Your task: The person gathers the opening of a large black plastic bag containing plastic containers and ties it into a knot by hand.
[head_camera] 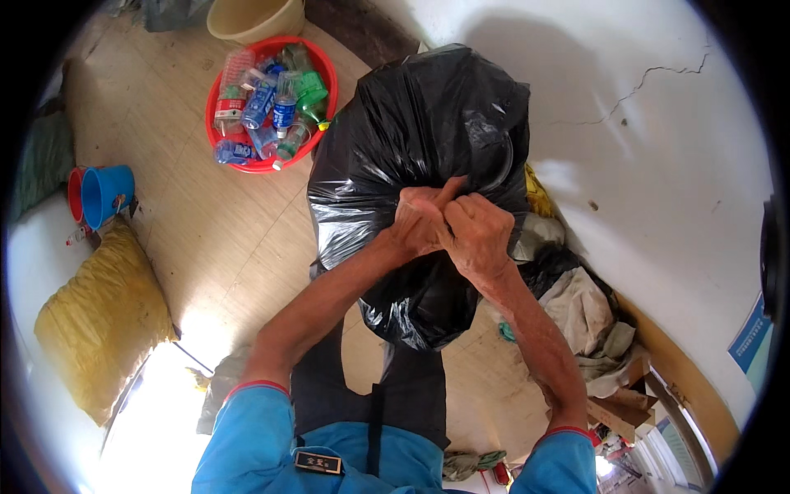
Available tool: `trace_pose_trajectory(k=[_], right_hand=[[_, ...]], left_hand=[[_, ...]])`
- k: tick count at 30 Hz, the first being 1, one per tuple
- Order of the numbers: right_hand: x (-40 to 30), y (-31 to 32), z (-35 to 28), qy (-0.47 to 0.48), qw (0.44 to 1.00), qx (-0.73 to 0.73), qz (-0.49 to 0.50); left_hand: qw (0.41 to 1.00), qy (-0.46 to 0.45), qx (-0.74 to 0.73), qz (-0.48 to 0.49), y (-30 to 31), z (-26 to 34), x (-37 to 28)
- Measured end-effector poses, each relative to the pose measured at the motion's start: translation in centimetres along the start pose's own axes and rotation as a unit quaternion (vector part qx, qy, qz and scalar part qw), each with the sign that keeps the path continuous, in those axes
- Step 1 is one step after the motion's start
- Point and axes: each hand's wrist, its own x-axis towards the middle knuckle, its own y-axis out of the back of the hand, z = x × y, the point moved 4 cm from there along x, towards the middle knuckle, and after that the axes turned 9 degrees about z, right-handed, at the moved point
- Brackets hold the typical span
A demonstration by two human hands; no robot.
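Note:
A large, bulging black plastic bag (pixel 426 111) stands in front of me, its film creased towards a gathered neck. My left hand (pixel 421 217) grips the bunched plastic at that neck. Right up against it, my right hand (pixel 480 233) is closed with bent fingers on the same gathered plastic. Below my wrists a loose black flap (pixel 419 309) of the bag hangs towards my legs. The plastic between the two hands is mostly hidden by the fingers.
A red basin (pixel 333 80) with several plastic bottles (pixel 284 105) stands left of the bag, near a cream tub (pixel 253 21). Further left are a blue bucket (pixel 108 194) and a yellow sack (pixel 111 315). Rags (pixel 580 309) and cardboard (pixel 617 414) lie along the cracked white wall (pixel 666 160).

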Motion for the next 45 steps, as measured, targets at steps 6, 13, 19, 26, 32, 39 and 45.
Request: trace_pose_trajectory(k=[6,13,19,26,32,39,45], right_hand=[[0.0,0.6,-0.1,0.012,1.0,0.027,-0.001],[-0.3,3.2,-1.1,-0.051,0.995,0.027,-0.081],[-1.0,6.7,2.0,-0.237,0.969,0.037,-0.053],[1.2,4.7,2.8,-0.115,0.967,-0.011,-0.228],[0.0,4.1,3.4,-0.12,0.968,-0.004,-0.222],[0.4,3.1,3.9,-0.061,0.944,-0.021,-0.323],[0.3,3.0,5.9,-0.088,0.935,0.07,-0.336]], left_hand=[[0.997,0.028,0.044,-0.049,-0.5,0.2,-0.1],[0.995,0.022,-0.01,-0.094,0.5,0.9,0.3],[0.994,0.013,-0.021,-0.103,0.4,1.3,0.3],[0.993,0.01,-0.017,-0.115,0.6,1.0,0.0],[0.992,0.016,-0.029,-0.122,0.9,0.9,0.0],[0.986,0.005,-0.007,-0.169,1.2,1.1,0.1],[0.98,0.011,0.004,-0.198,2.5,1.7,0.5]])
